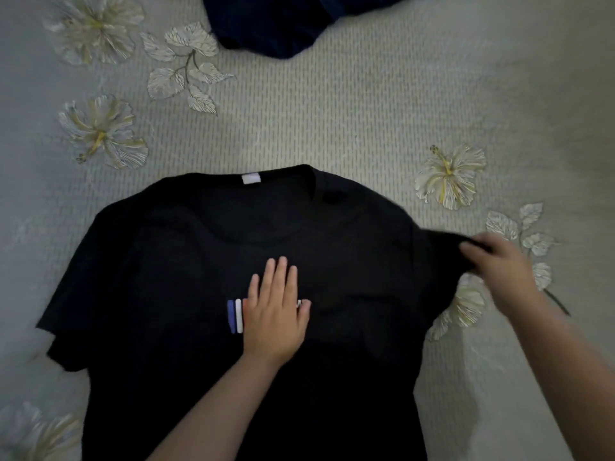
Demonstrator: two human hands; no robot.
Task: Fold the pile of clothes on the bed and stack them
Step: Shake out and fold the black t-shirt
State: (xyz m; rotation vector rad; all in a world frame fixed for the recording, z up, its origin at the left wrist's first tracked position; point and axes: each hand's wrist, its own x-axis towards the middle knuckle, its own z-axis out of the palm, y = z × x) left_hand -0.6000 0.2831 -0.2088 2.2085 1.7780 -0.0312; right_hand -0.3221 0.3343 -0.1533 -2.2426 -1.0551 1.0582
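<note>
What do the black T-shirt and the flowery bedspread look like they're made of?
The black T-shirt looks like soft matte knit, probably cotton: it drapes limply where the right hand lifts its sleeve. The bedspread seems quilted woven fabric, with ribbed stitching and slightly shiny flowers.

Your left hand (275,314) covers most of the stripes (235,316) on the black shirt (159,277). The bottom edge cuts off the shirt's lower part. The top edge cuts off the dark blue cloth (279,24). Your right hand (499,264) looks blurry.
</note>
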